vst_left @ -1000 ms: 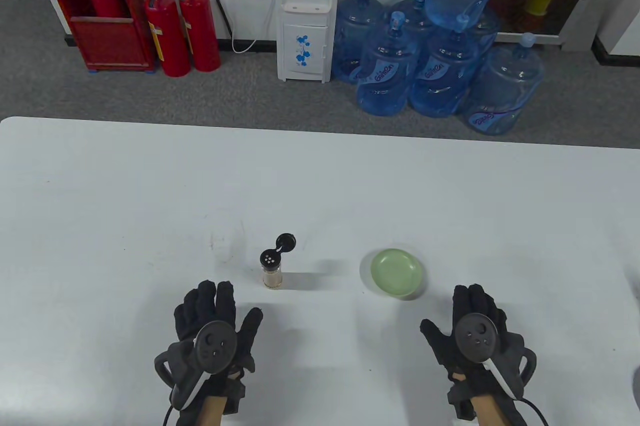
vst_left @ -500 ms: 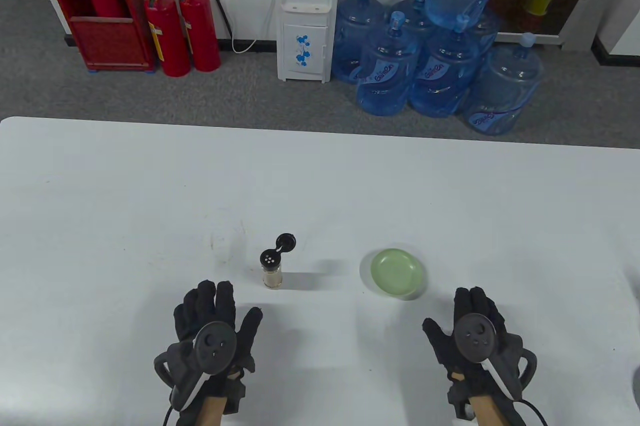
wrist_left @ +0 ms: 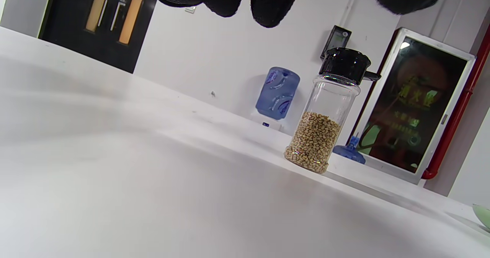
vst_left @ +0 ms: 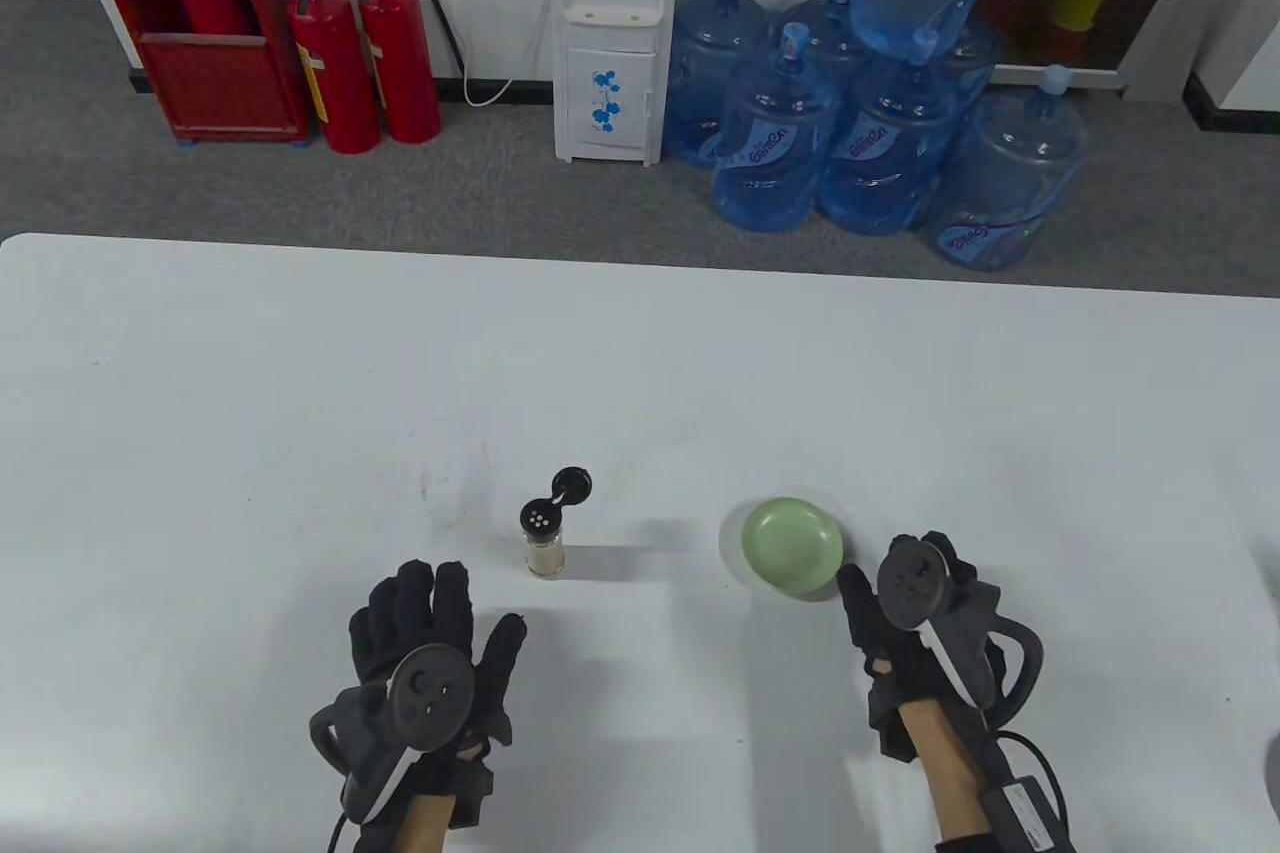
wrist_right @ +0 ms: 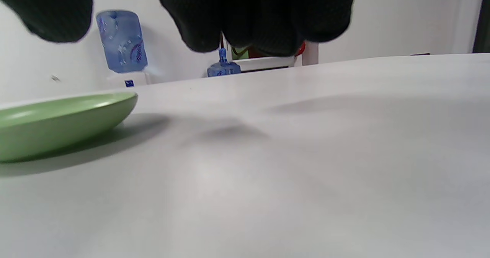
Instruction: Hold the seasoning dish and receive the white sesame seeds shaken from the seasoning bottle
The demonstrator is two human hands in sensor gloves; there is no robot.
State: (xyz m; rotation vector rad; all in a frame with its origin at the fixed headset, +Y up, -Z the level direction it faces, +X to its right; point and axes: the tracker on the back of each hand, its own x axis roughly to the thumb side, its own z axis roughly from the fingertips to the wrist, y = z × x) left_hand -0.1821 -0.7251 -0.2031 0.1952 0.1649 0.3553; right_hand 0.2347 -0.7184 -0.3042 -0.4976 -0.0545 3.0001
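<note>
A small green seasoning dish (vst_left: pixel 791 545) lies on the white table (vst_left: pixel 640 373); it also shows at the left of the right wrist view (wrist_right: pixel 57 120). A clear seasoning bottle (vst_left: pixel 544 538) with seeds inside and a black flip lid open stands left of it, also in the left wrist view (wrist_left: pixel 325 116). My left hand (vst_left: pixel 430 628) lies flat on the table just below-left of the bottle, fingers spread, holding nothing. My right hand (vst_left: pixel 905 583) is just right of the dish, its thumb (vst_left: pixel 855 593) near the rim, holding nothing.
Water bottles (vst_left: pixel 870 123), a water dispenser (vst_left: pixel 612 33) and fire extinguishers (vst_left: pixel 365 58) stand on the floor beyond the table's far edge. A faint clear object (vst_left: pixel 445 493) sits left of the bottle.
My right hand has moved forward and left, from below-right of the dish to right beside its rim. The left hand, bottle and dish have not moved.
</note>
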